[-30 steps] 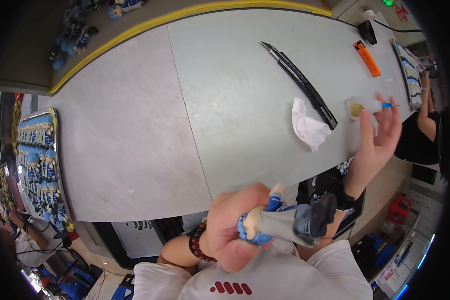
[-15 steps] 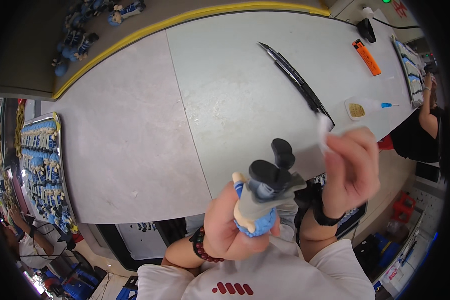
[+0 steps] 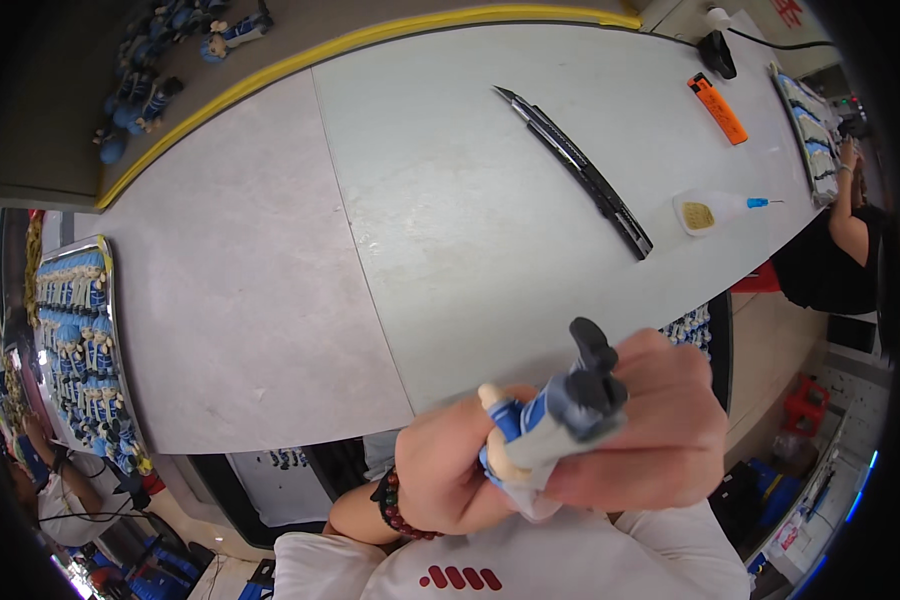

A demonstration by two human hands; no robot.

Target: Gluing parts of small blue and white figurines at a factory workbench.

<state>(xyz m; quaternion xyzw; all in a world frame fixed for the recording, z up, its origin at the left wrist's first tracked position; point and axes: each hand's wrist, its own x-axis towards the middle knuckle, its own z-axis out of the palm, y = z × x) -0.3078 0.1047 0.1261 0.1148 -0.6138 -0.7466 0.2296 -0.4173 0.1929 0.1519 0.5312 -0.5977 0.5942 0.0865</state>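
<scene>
My left hand (image 3: 445,465) is closed round a small figurine (image 3: 540,430) and holds it above the table's near edge. The figurine has black boots, a grey and blue outfit and light blue hair; its legs point up and away from me. Against its right side, my right hand (image 3: 660,430) is curled with its fingers pressed in. A small white piece (image 3: 528,503) shows just under the figurine between my hands. Its kind is unclear, and the right fingertips are mostly hidden behind the figurine.
On the table lie a black utility knife (image 3: 580,165), an orange bar-shaped thing (image 3: 717,108) and a clear bottle (image 3: 695,213) with a blue needle tip. Trays of figurines (image 3: 75,340) stand at left and far right. More figurines lie on a shelf (image 3: 240,75). A co-worker (image 3: 830,255) sits right.
My right hand has come down and left with the white piece, from beside the knife to the figurine. The figurine has tilted and shifted slightly right. The view has shifted a little.
</scene>
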